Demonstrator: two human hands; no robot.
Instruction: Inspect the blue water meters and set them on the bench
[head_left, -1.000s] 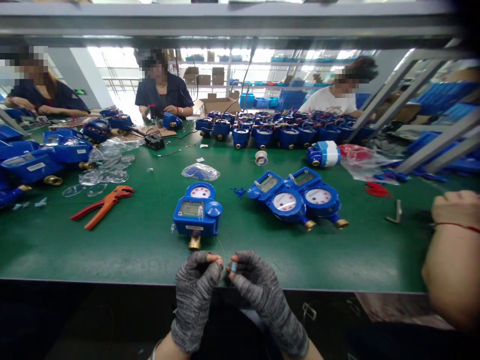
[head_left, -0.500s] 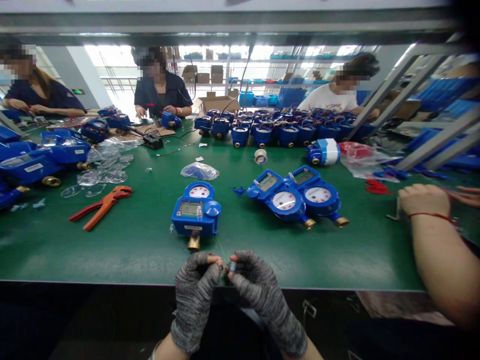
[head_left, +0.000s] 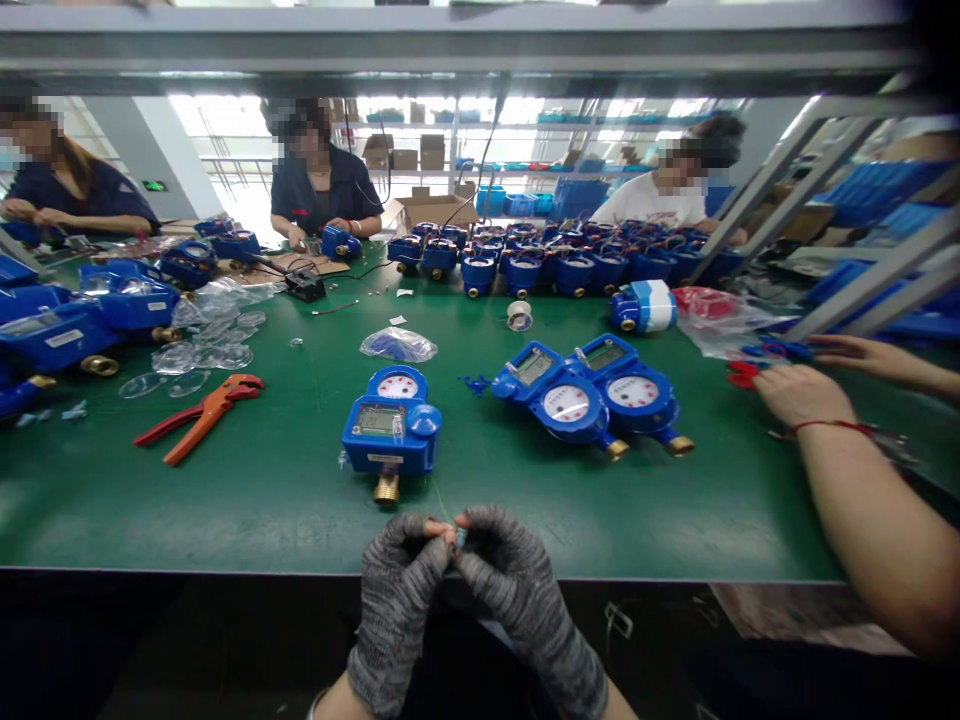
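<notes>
Both my hands wear grey knitted gloves with bare fingertips and meet at the near edge of the green table (head_left: 247, 500). My left hand (head_left: 401, 585) and my right hand (head_left: 502, 580) pinch a tiny pale blue part (head_left: 459, 538) between their fingertips; a thin wire seems to run from it toward the table. Just beyond them lies a blue water meter (head_left: 391, 430) with a white dial, a small screen and a brass fitting pointing at me. Two more blue meters (head_left: 592, 392) lie side by side to the right.
An orange cutter (head_left: 201, 415) and clear round lenses (head_left: 202, 350) lie at left. A plastic bag (head_left: 399, 344), a tape roll (head_left: 519, 316) and a row of blue meters (head_left: 555, 265) sit farther back. A co-worker's forearm (head_left: 862, 500) reaches in from the right; three people work opposite.
My hands have drawn closer together on the small part. The co-worker's hand at right has moved farther forward onto the table, toward the red items.
</notes>
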